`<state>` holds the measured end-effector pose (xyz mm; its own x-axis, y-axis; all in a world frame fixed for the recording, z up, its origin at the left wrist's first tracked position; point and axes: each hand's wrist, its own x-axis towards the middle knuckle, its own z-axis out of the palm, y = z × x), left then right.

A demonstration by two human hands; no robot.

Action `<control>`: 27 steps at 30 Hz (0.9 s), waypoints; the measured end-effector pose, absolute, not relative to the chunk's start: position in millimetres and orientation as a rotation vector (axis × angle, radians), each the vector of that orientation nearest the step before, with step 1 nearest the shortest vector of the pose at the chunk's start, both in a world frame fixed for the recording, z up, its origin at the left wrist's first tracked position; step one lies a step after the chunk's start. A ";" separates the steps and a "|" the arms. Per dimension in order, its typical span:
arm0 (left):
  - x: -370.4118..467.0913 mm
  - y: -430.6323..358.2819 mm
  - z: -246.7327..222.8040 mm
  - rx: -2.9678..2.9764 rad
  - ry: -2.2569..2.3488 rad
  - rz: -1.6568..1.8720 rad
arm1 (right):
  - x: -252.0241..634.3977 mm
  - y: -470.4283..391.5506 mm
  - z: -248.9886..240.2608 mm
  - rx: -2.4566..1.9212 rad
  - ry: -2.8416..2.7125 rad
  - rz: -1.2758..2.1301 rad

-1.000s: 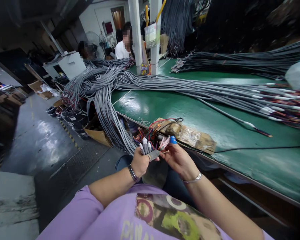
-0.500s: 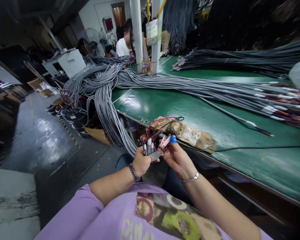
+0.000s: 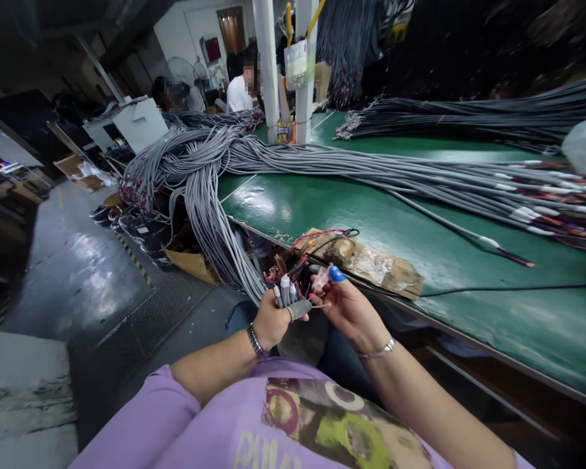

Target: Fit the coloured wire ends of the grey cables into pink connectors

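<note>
Since the frame before, the left hand (image 3: 272,320) has shifted slightly toward nine o'clock, taking the cable ends with it, and the pale pink piece by the right hand (image 3: 346,309) has blurred. The bundle of round grey cables with whitish ends (image 3: 285,292) stands in the left hand, whose fingers are wrapped closely around it; a grey wrap (image 3: 300,309) covers that thumb. Thin red, black and orange wires (image 3: 279,267) spray out toward twelve. At the bundle's two o'clock, the right hand pinches the small pale pink piece (image 3: 321,279) narrowly, a blue cover (image 3: 338,273) on its thumb, the palm otherwise partly open; the piece's shape is too blurred to tell.

The front edge of the glossy green tabletop (image 3: 493,332) slants past the hands from eleven to four. On it, just beyond the right hand toward one, lies a brown, tape-wrapped slab (image 3: 381,267), with a thin black cord (image 3: 478,290) running off toward three. Bare green surface stretches between the slab and the long grey cable run (image 3: 371,166) at twelve to two. Open grey floor (image 3: 78,260) lies toward ten.
</note>
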<state>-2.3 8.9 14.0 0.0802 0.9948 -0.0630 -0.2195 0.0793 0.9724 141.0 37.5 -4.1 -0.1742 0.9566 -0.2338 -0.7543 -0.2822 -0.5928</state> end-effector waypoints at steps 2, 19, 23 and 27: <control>-4.1 8.0 16.5 1.030 1.028 1.202 | 140.7 36.2 -3.2 -0.687 -0.441 1.728; -1.8 14.3 22.3 0.961 1.025 1.140 | 142.7 36.2 1.6 -0.820 -0.481 1.762; 0.6 15.8 24.2 0.924 1.021 1.165 | 141.3 40.1 -0.3 -0.774 -0.441 1.735; 2.5 18.2 23.8 0.927 1.045 1.142 | 140.0 42.0 -6.6 -0.762 -0.415 1.728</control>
